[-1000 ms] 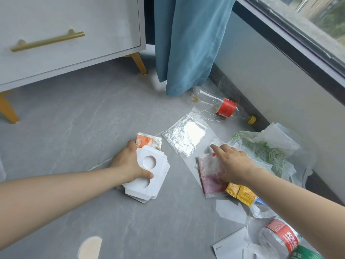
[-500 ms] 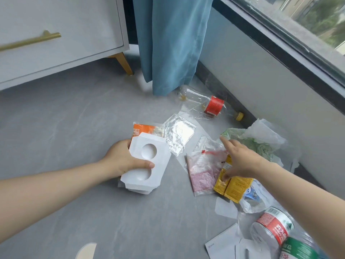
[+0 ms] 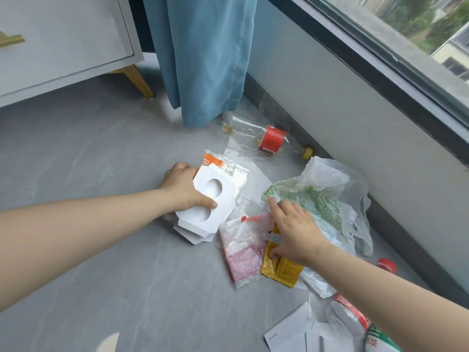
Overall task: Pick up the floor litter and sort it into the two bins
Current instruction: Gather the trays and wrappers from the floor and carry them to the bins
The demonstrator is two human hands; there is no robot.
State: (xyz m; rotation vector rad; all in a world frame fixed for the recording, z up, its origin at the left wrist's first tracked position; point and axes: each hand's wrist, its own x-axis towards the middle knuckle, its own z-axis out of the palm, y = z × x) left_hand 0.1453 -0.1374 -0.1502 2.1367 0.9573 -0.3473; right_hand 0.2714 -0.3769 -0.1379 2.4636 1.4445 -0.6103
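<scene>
Litter is spread over the grey floor near the wall. My left hand (image 3: 182, 189) grips a stack of white cardboard inserts (image 3: 208, 209) with round cut-outs, together with an orange-and-white packet (image 3: 218, 162) and a silver foil bag (image 3: 239, 177) under it. My right hand (image 3: 294, 232) rests on yellow sachets (image 3: 281, 269), thumb pressing on them, fingers stretched toward a green-printed plastic bag (image 3: 319, 199). A clear bag with pink contents (image 3: 243, 252) lies just left of the sachets. No bin is in view.
A clear bottle with a red label (image 3: 269, 138) lies by the blue curtain (image 3: 203, 54). White paper pieces (image 3: 291, 331) and red- and green-labelled containers (image 3: 355, 321) sit at the lower right. A red cap (image 3: 387, 265) lies by the skirting. A grey cabinet (image 3: 63, 39) stands at the upper left.
My left hand has carried the white inserts and packet to the right, over the foil bag. My right hand has shifted from the pink bag onto the yellow sachets.
</scene>
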